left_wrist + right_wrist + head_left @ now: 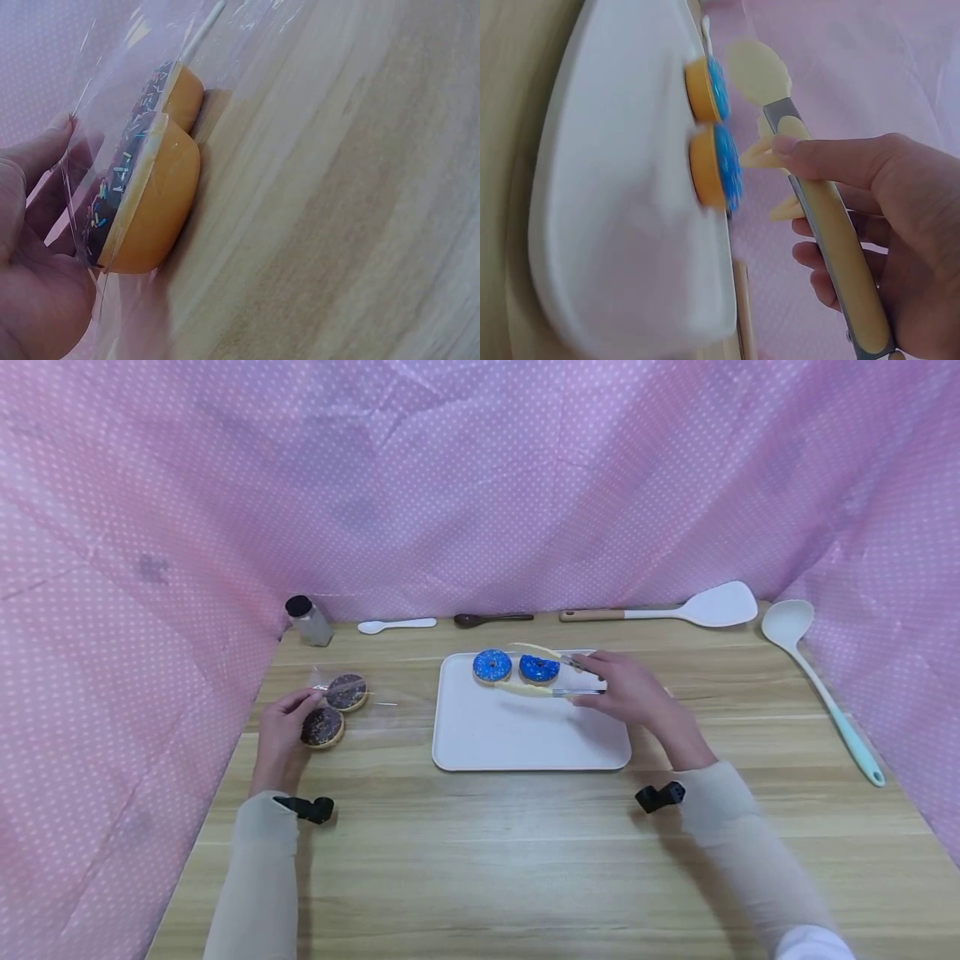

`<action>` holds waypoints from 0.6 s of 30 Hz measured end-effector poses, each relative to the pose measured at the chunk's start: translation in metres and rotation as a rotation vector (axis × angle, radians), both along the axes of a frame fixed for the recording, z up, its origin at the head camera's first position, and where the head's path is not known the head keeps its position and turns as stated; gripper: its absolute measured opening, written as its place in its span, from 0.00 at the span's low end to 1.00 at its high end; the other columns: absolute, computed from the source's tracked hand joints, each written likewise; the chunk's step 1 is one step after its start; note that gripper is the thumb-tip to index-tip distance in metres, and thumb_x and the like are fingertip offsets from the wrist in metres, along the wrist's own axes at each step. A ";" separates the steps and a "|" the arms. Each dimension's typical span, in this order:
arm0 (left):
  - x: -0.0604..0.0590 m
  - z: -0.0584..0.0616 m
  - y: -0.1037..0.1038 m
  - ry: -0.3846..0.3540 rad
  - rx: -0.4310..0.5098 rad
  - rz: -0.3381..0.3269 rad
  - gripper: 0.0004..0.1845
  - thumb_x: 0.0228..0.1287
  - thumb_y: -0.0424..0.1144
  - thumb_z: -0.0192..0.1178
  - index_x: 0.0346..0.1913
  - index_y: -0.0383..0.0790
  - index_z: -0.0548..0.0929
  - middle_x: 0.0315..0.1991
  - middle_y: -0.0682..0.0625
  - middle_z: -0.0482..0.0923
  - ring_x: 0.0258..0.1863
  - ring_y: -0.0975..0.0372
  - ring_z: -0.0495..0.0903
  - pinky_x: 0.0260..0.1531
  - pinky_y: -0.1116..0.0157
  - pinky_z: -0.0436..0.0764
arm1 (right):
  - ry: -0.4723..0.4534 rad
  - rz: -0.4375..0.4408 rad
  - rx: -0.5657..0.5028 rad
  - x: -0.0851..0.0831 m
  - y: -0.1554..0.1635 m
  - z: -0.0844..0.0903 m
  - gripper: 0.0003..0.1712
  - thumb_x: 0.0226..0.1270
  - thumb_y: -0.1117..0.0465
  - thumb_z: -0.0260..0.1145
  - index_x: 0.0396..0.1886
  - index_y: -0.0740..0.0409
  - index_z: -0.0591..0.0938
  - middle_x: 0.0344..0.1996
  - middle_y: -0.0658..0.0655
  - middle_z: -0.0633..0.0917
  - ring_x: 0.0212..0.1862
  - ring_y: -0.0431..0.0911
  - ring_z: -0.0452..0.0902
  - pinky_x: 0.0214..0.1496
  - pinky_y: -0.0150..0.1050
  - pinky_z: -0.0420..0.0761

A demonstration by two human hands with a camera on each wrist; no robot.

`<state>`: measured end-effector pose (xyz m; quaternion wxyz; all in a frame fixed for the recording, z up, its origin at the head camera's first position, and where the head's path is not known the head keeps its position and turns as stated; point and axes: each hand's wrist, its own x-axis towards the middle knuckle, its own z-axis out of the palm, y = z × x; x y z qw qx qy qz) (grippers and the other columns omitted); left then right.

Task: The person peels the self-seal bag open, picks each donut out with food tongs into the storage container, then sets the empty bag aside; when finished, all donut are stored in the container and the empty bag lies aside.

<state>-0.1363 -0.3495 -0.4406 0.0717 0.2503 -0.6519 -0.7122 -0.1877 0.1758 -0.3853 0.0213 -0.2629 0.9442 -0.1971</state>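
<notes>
2 blue donuts [515, 667] on white tray [525, 739], far edge. R hand [628, 687] clamped on yellow tongs [551, 672], tips astride right-hand blue one. 2 choc donuts [334, 710] not yet moved: in clear bag [360, 706] on table, L hand [285, 727] pinching bag. Approx half done.

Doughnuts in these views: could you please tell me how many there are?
4: blue doughnut and second blue doughnut on the white tray; two chocolate doughnuts in clear wrap by the left hand.

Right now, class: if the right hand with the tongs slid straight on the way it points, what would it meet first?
The right hand points its tongs leftward around the nearer blue donut; that comes first, probably, then the second blue donut.
</notes>
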 end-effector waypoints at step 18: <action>-0.002 -0.005 -0.003 0.042 0.047 -0.017 0.21 0.50 0.43 0.73 0.47 0.38 0.85 0.48 0.51 0.80 0.45 0.64 0.78 0.44 0.74 0.79 | -0.027 0.166 -0.002 0.003 -0.100 -0.014 0.33 0.60 0.44 0.68 0.65 0.44 0.74 0.58 0.55 0.79 0.60 0.51 0.74 0.57 0.51 0.77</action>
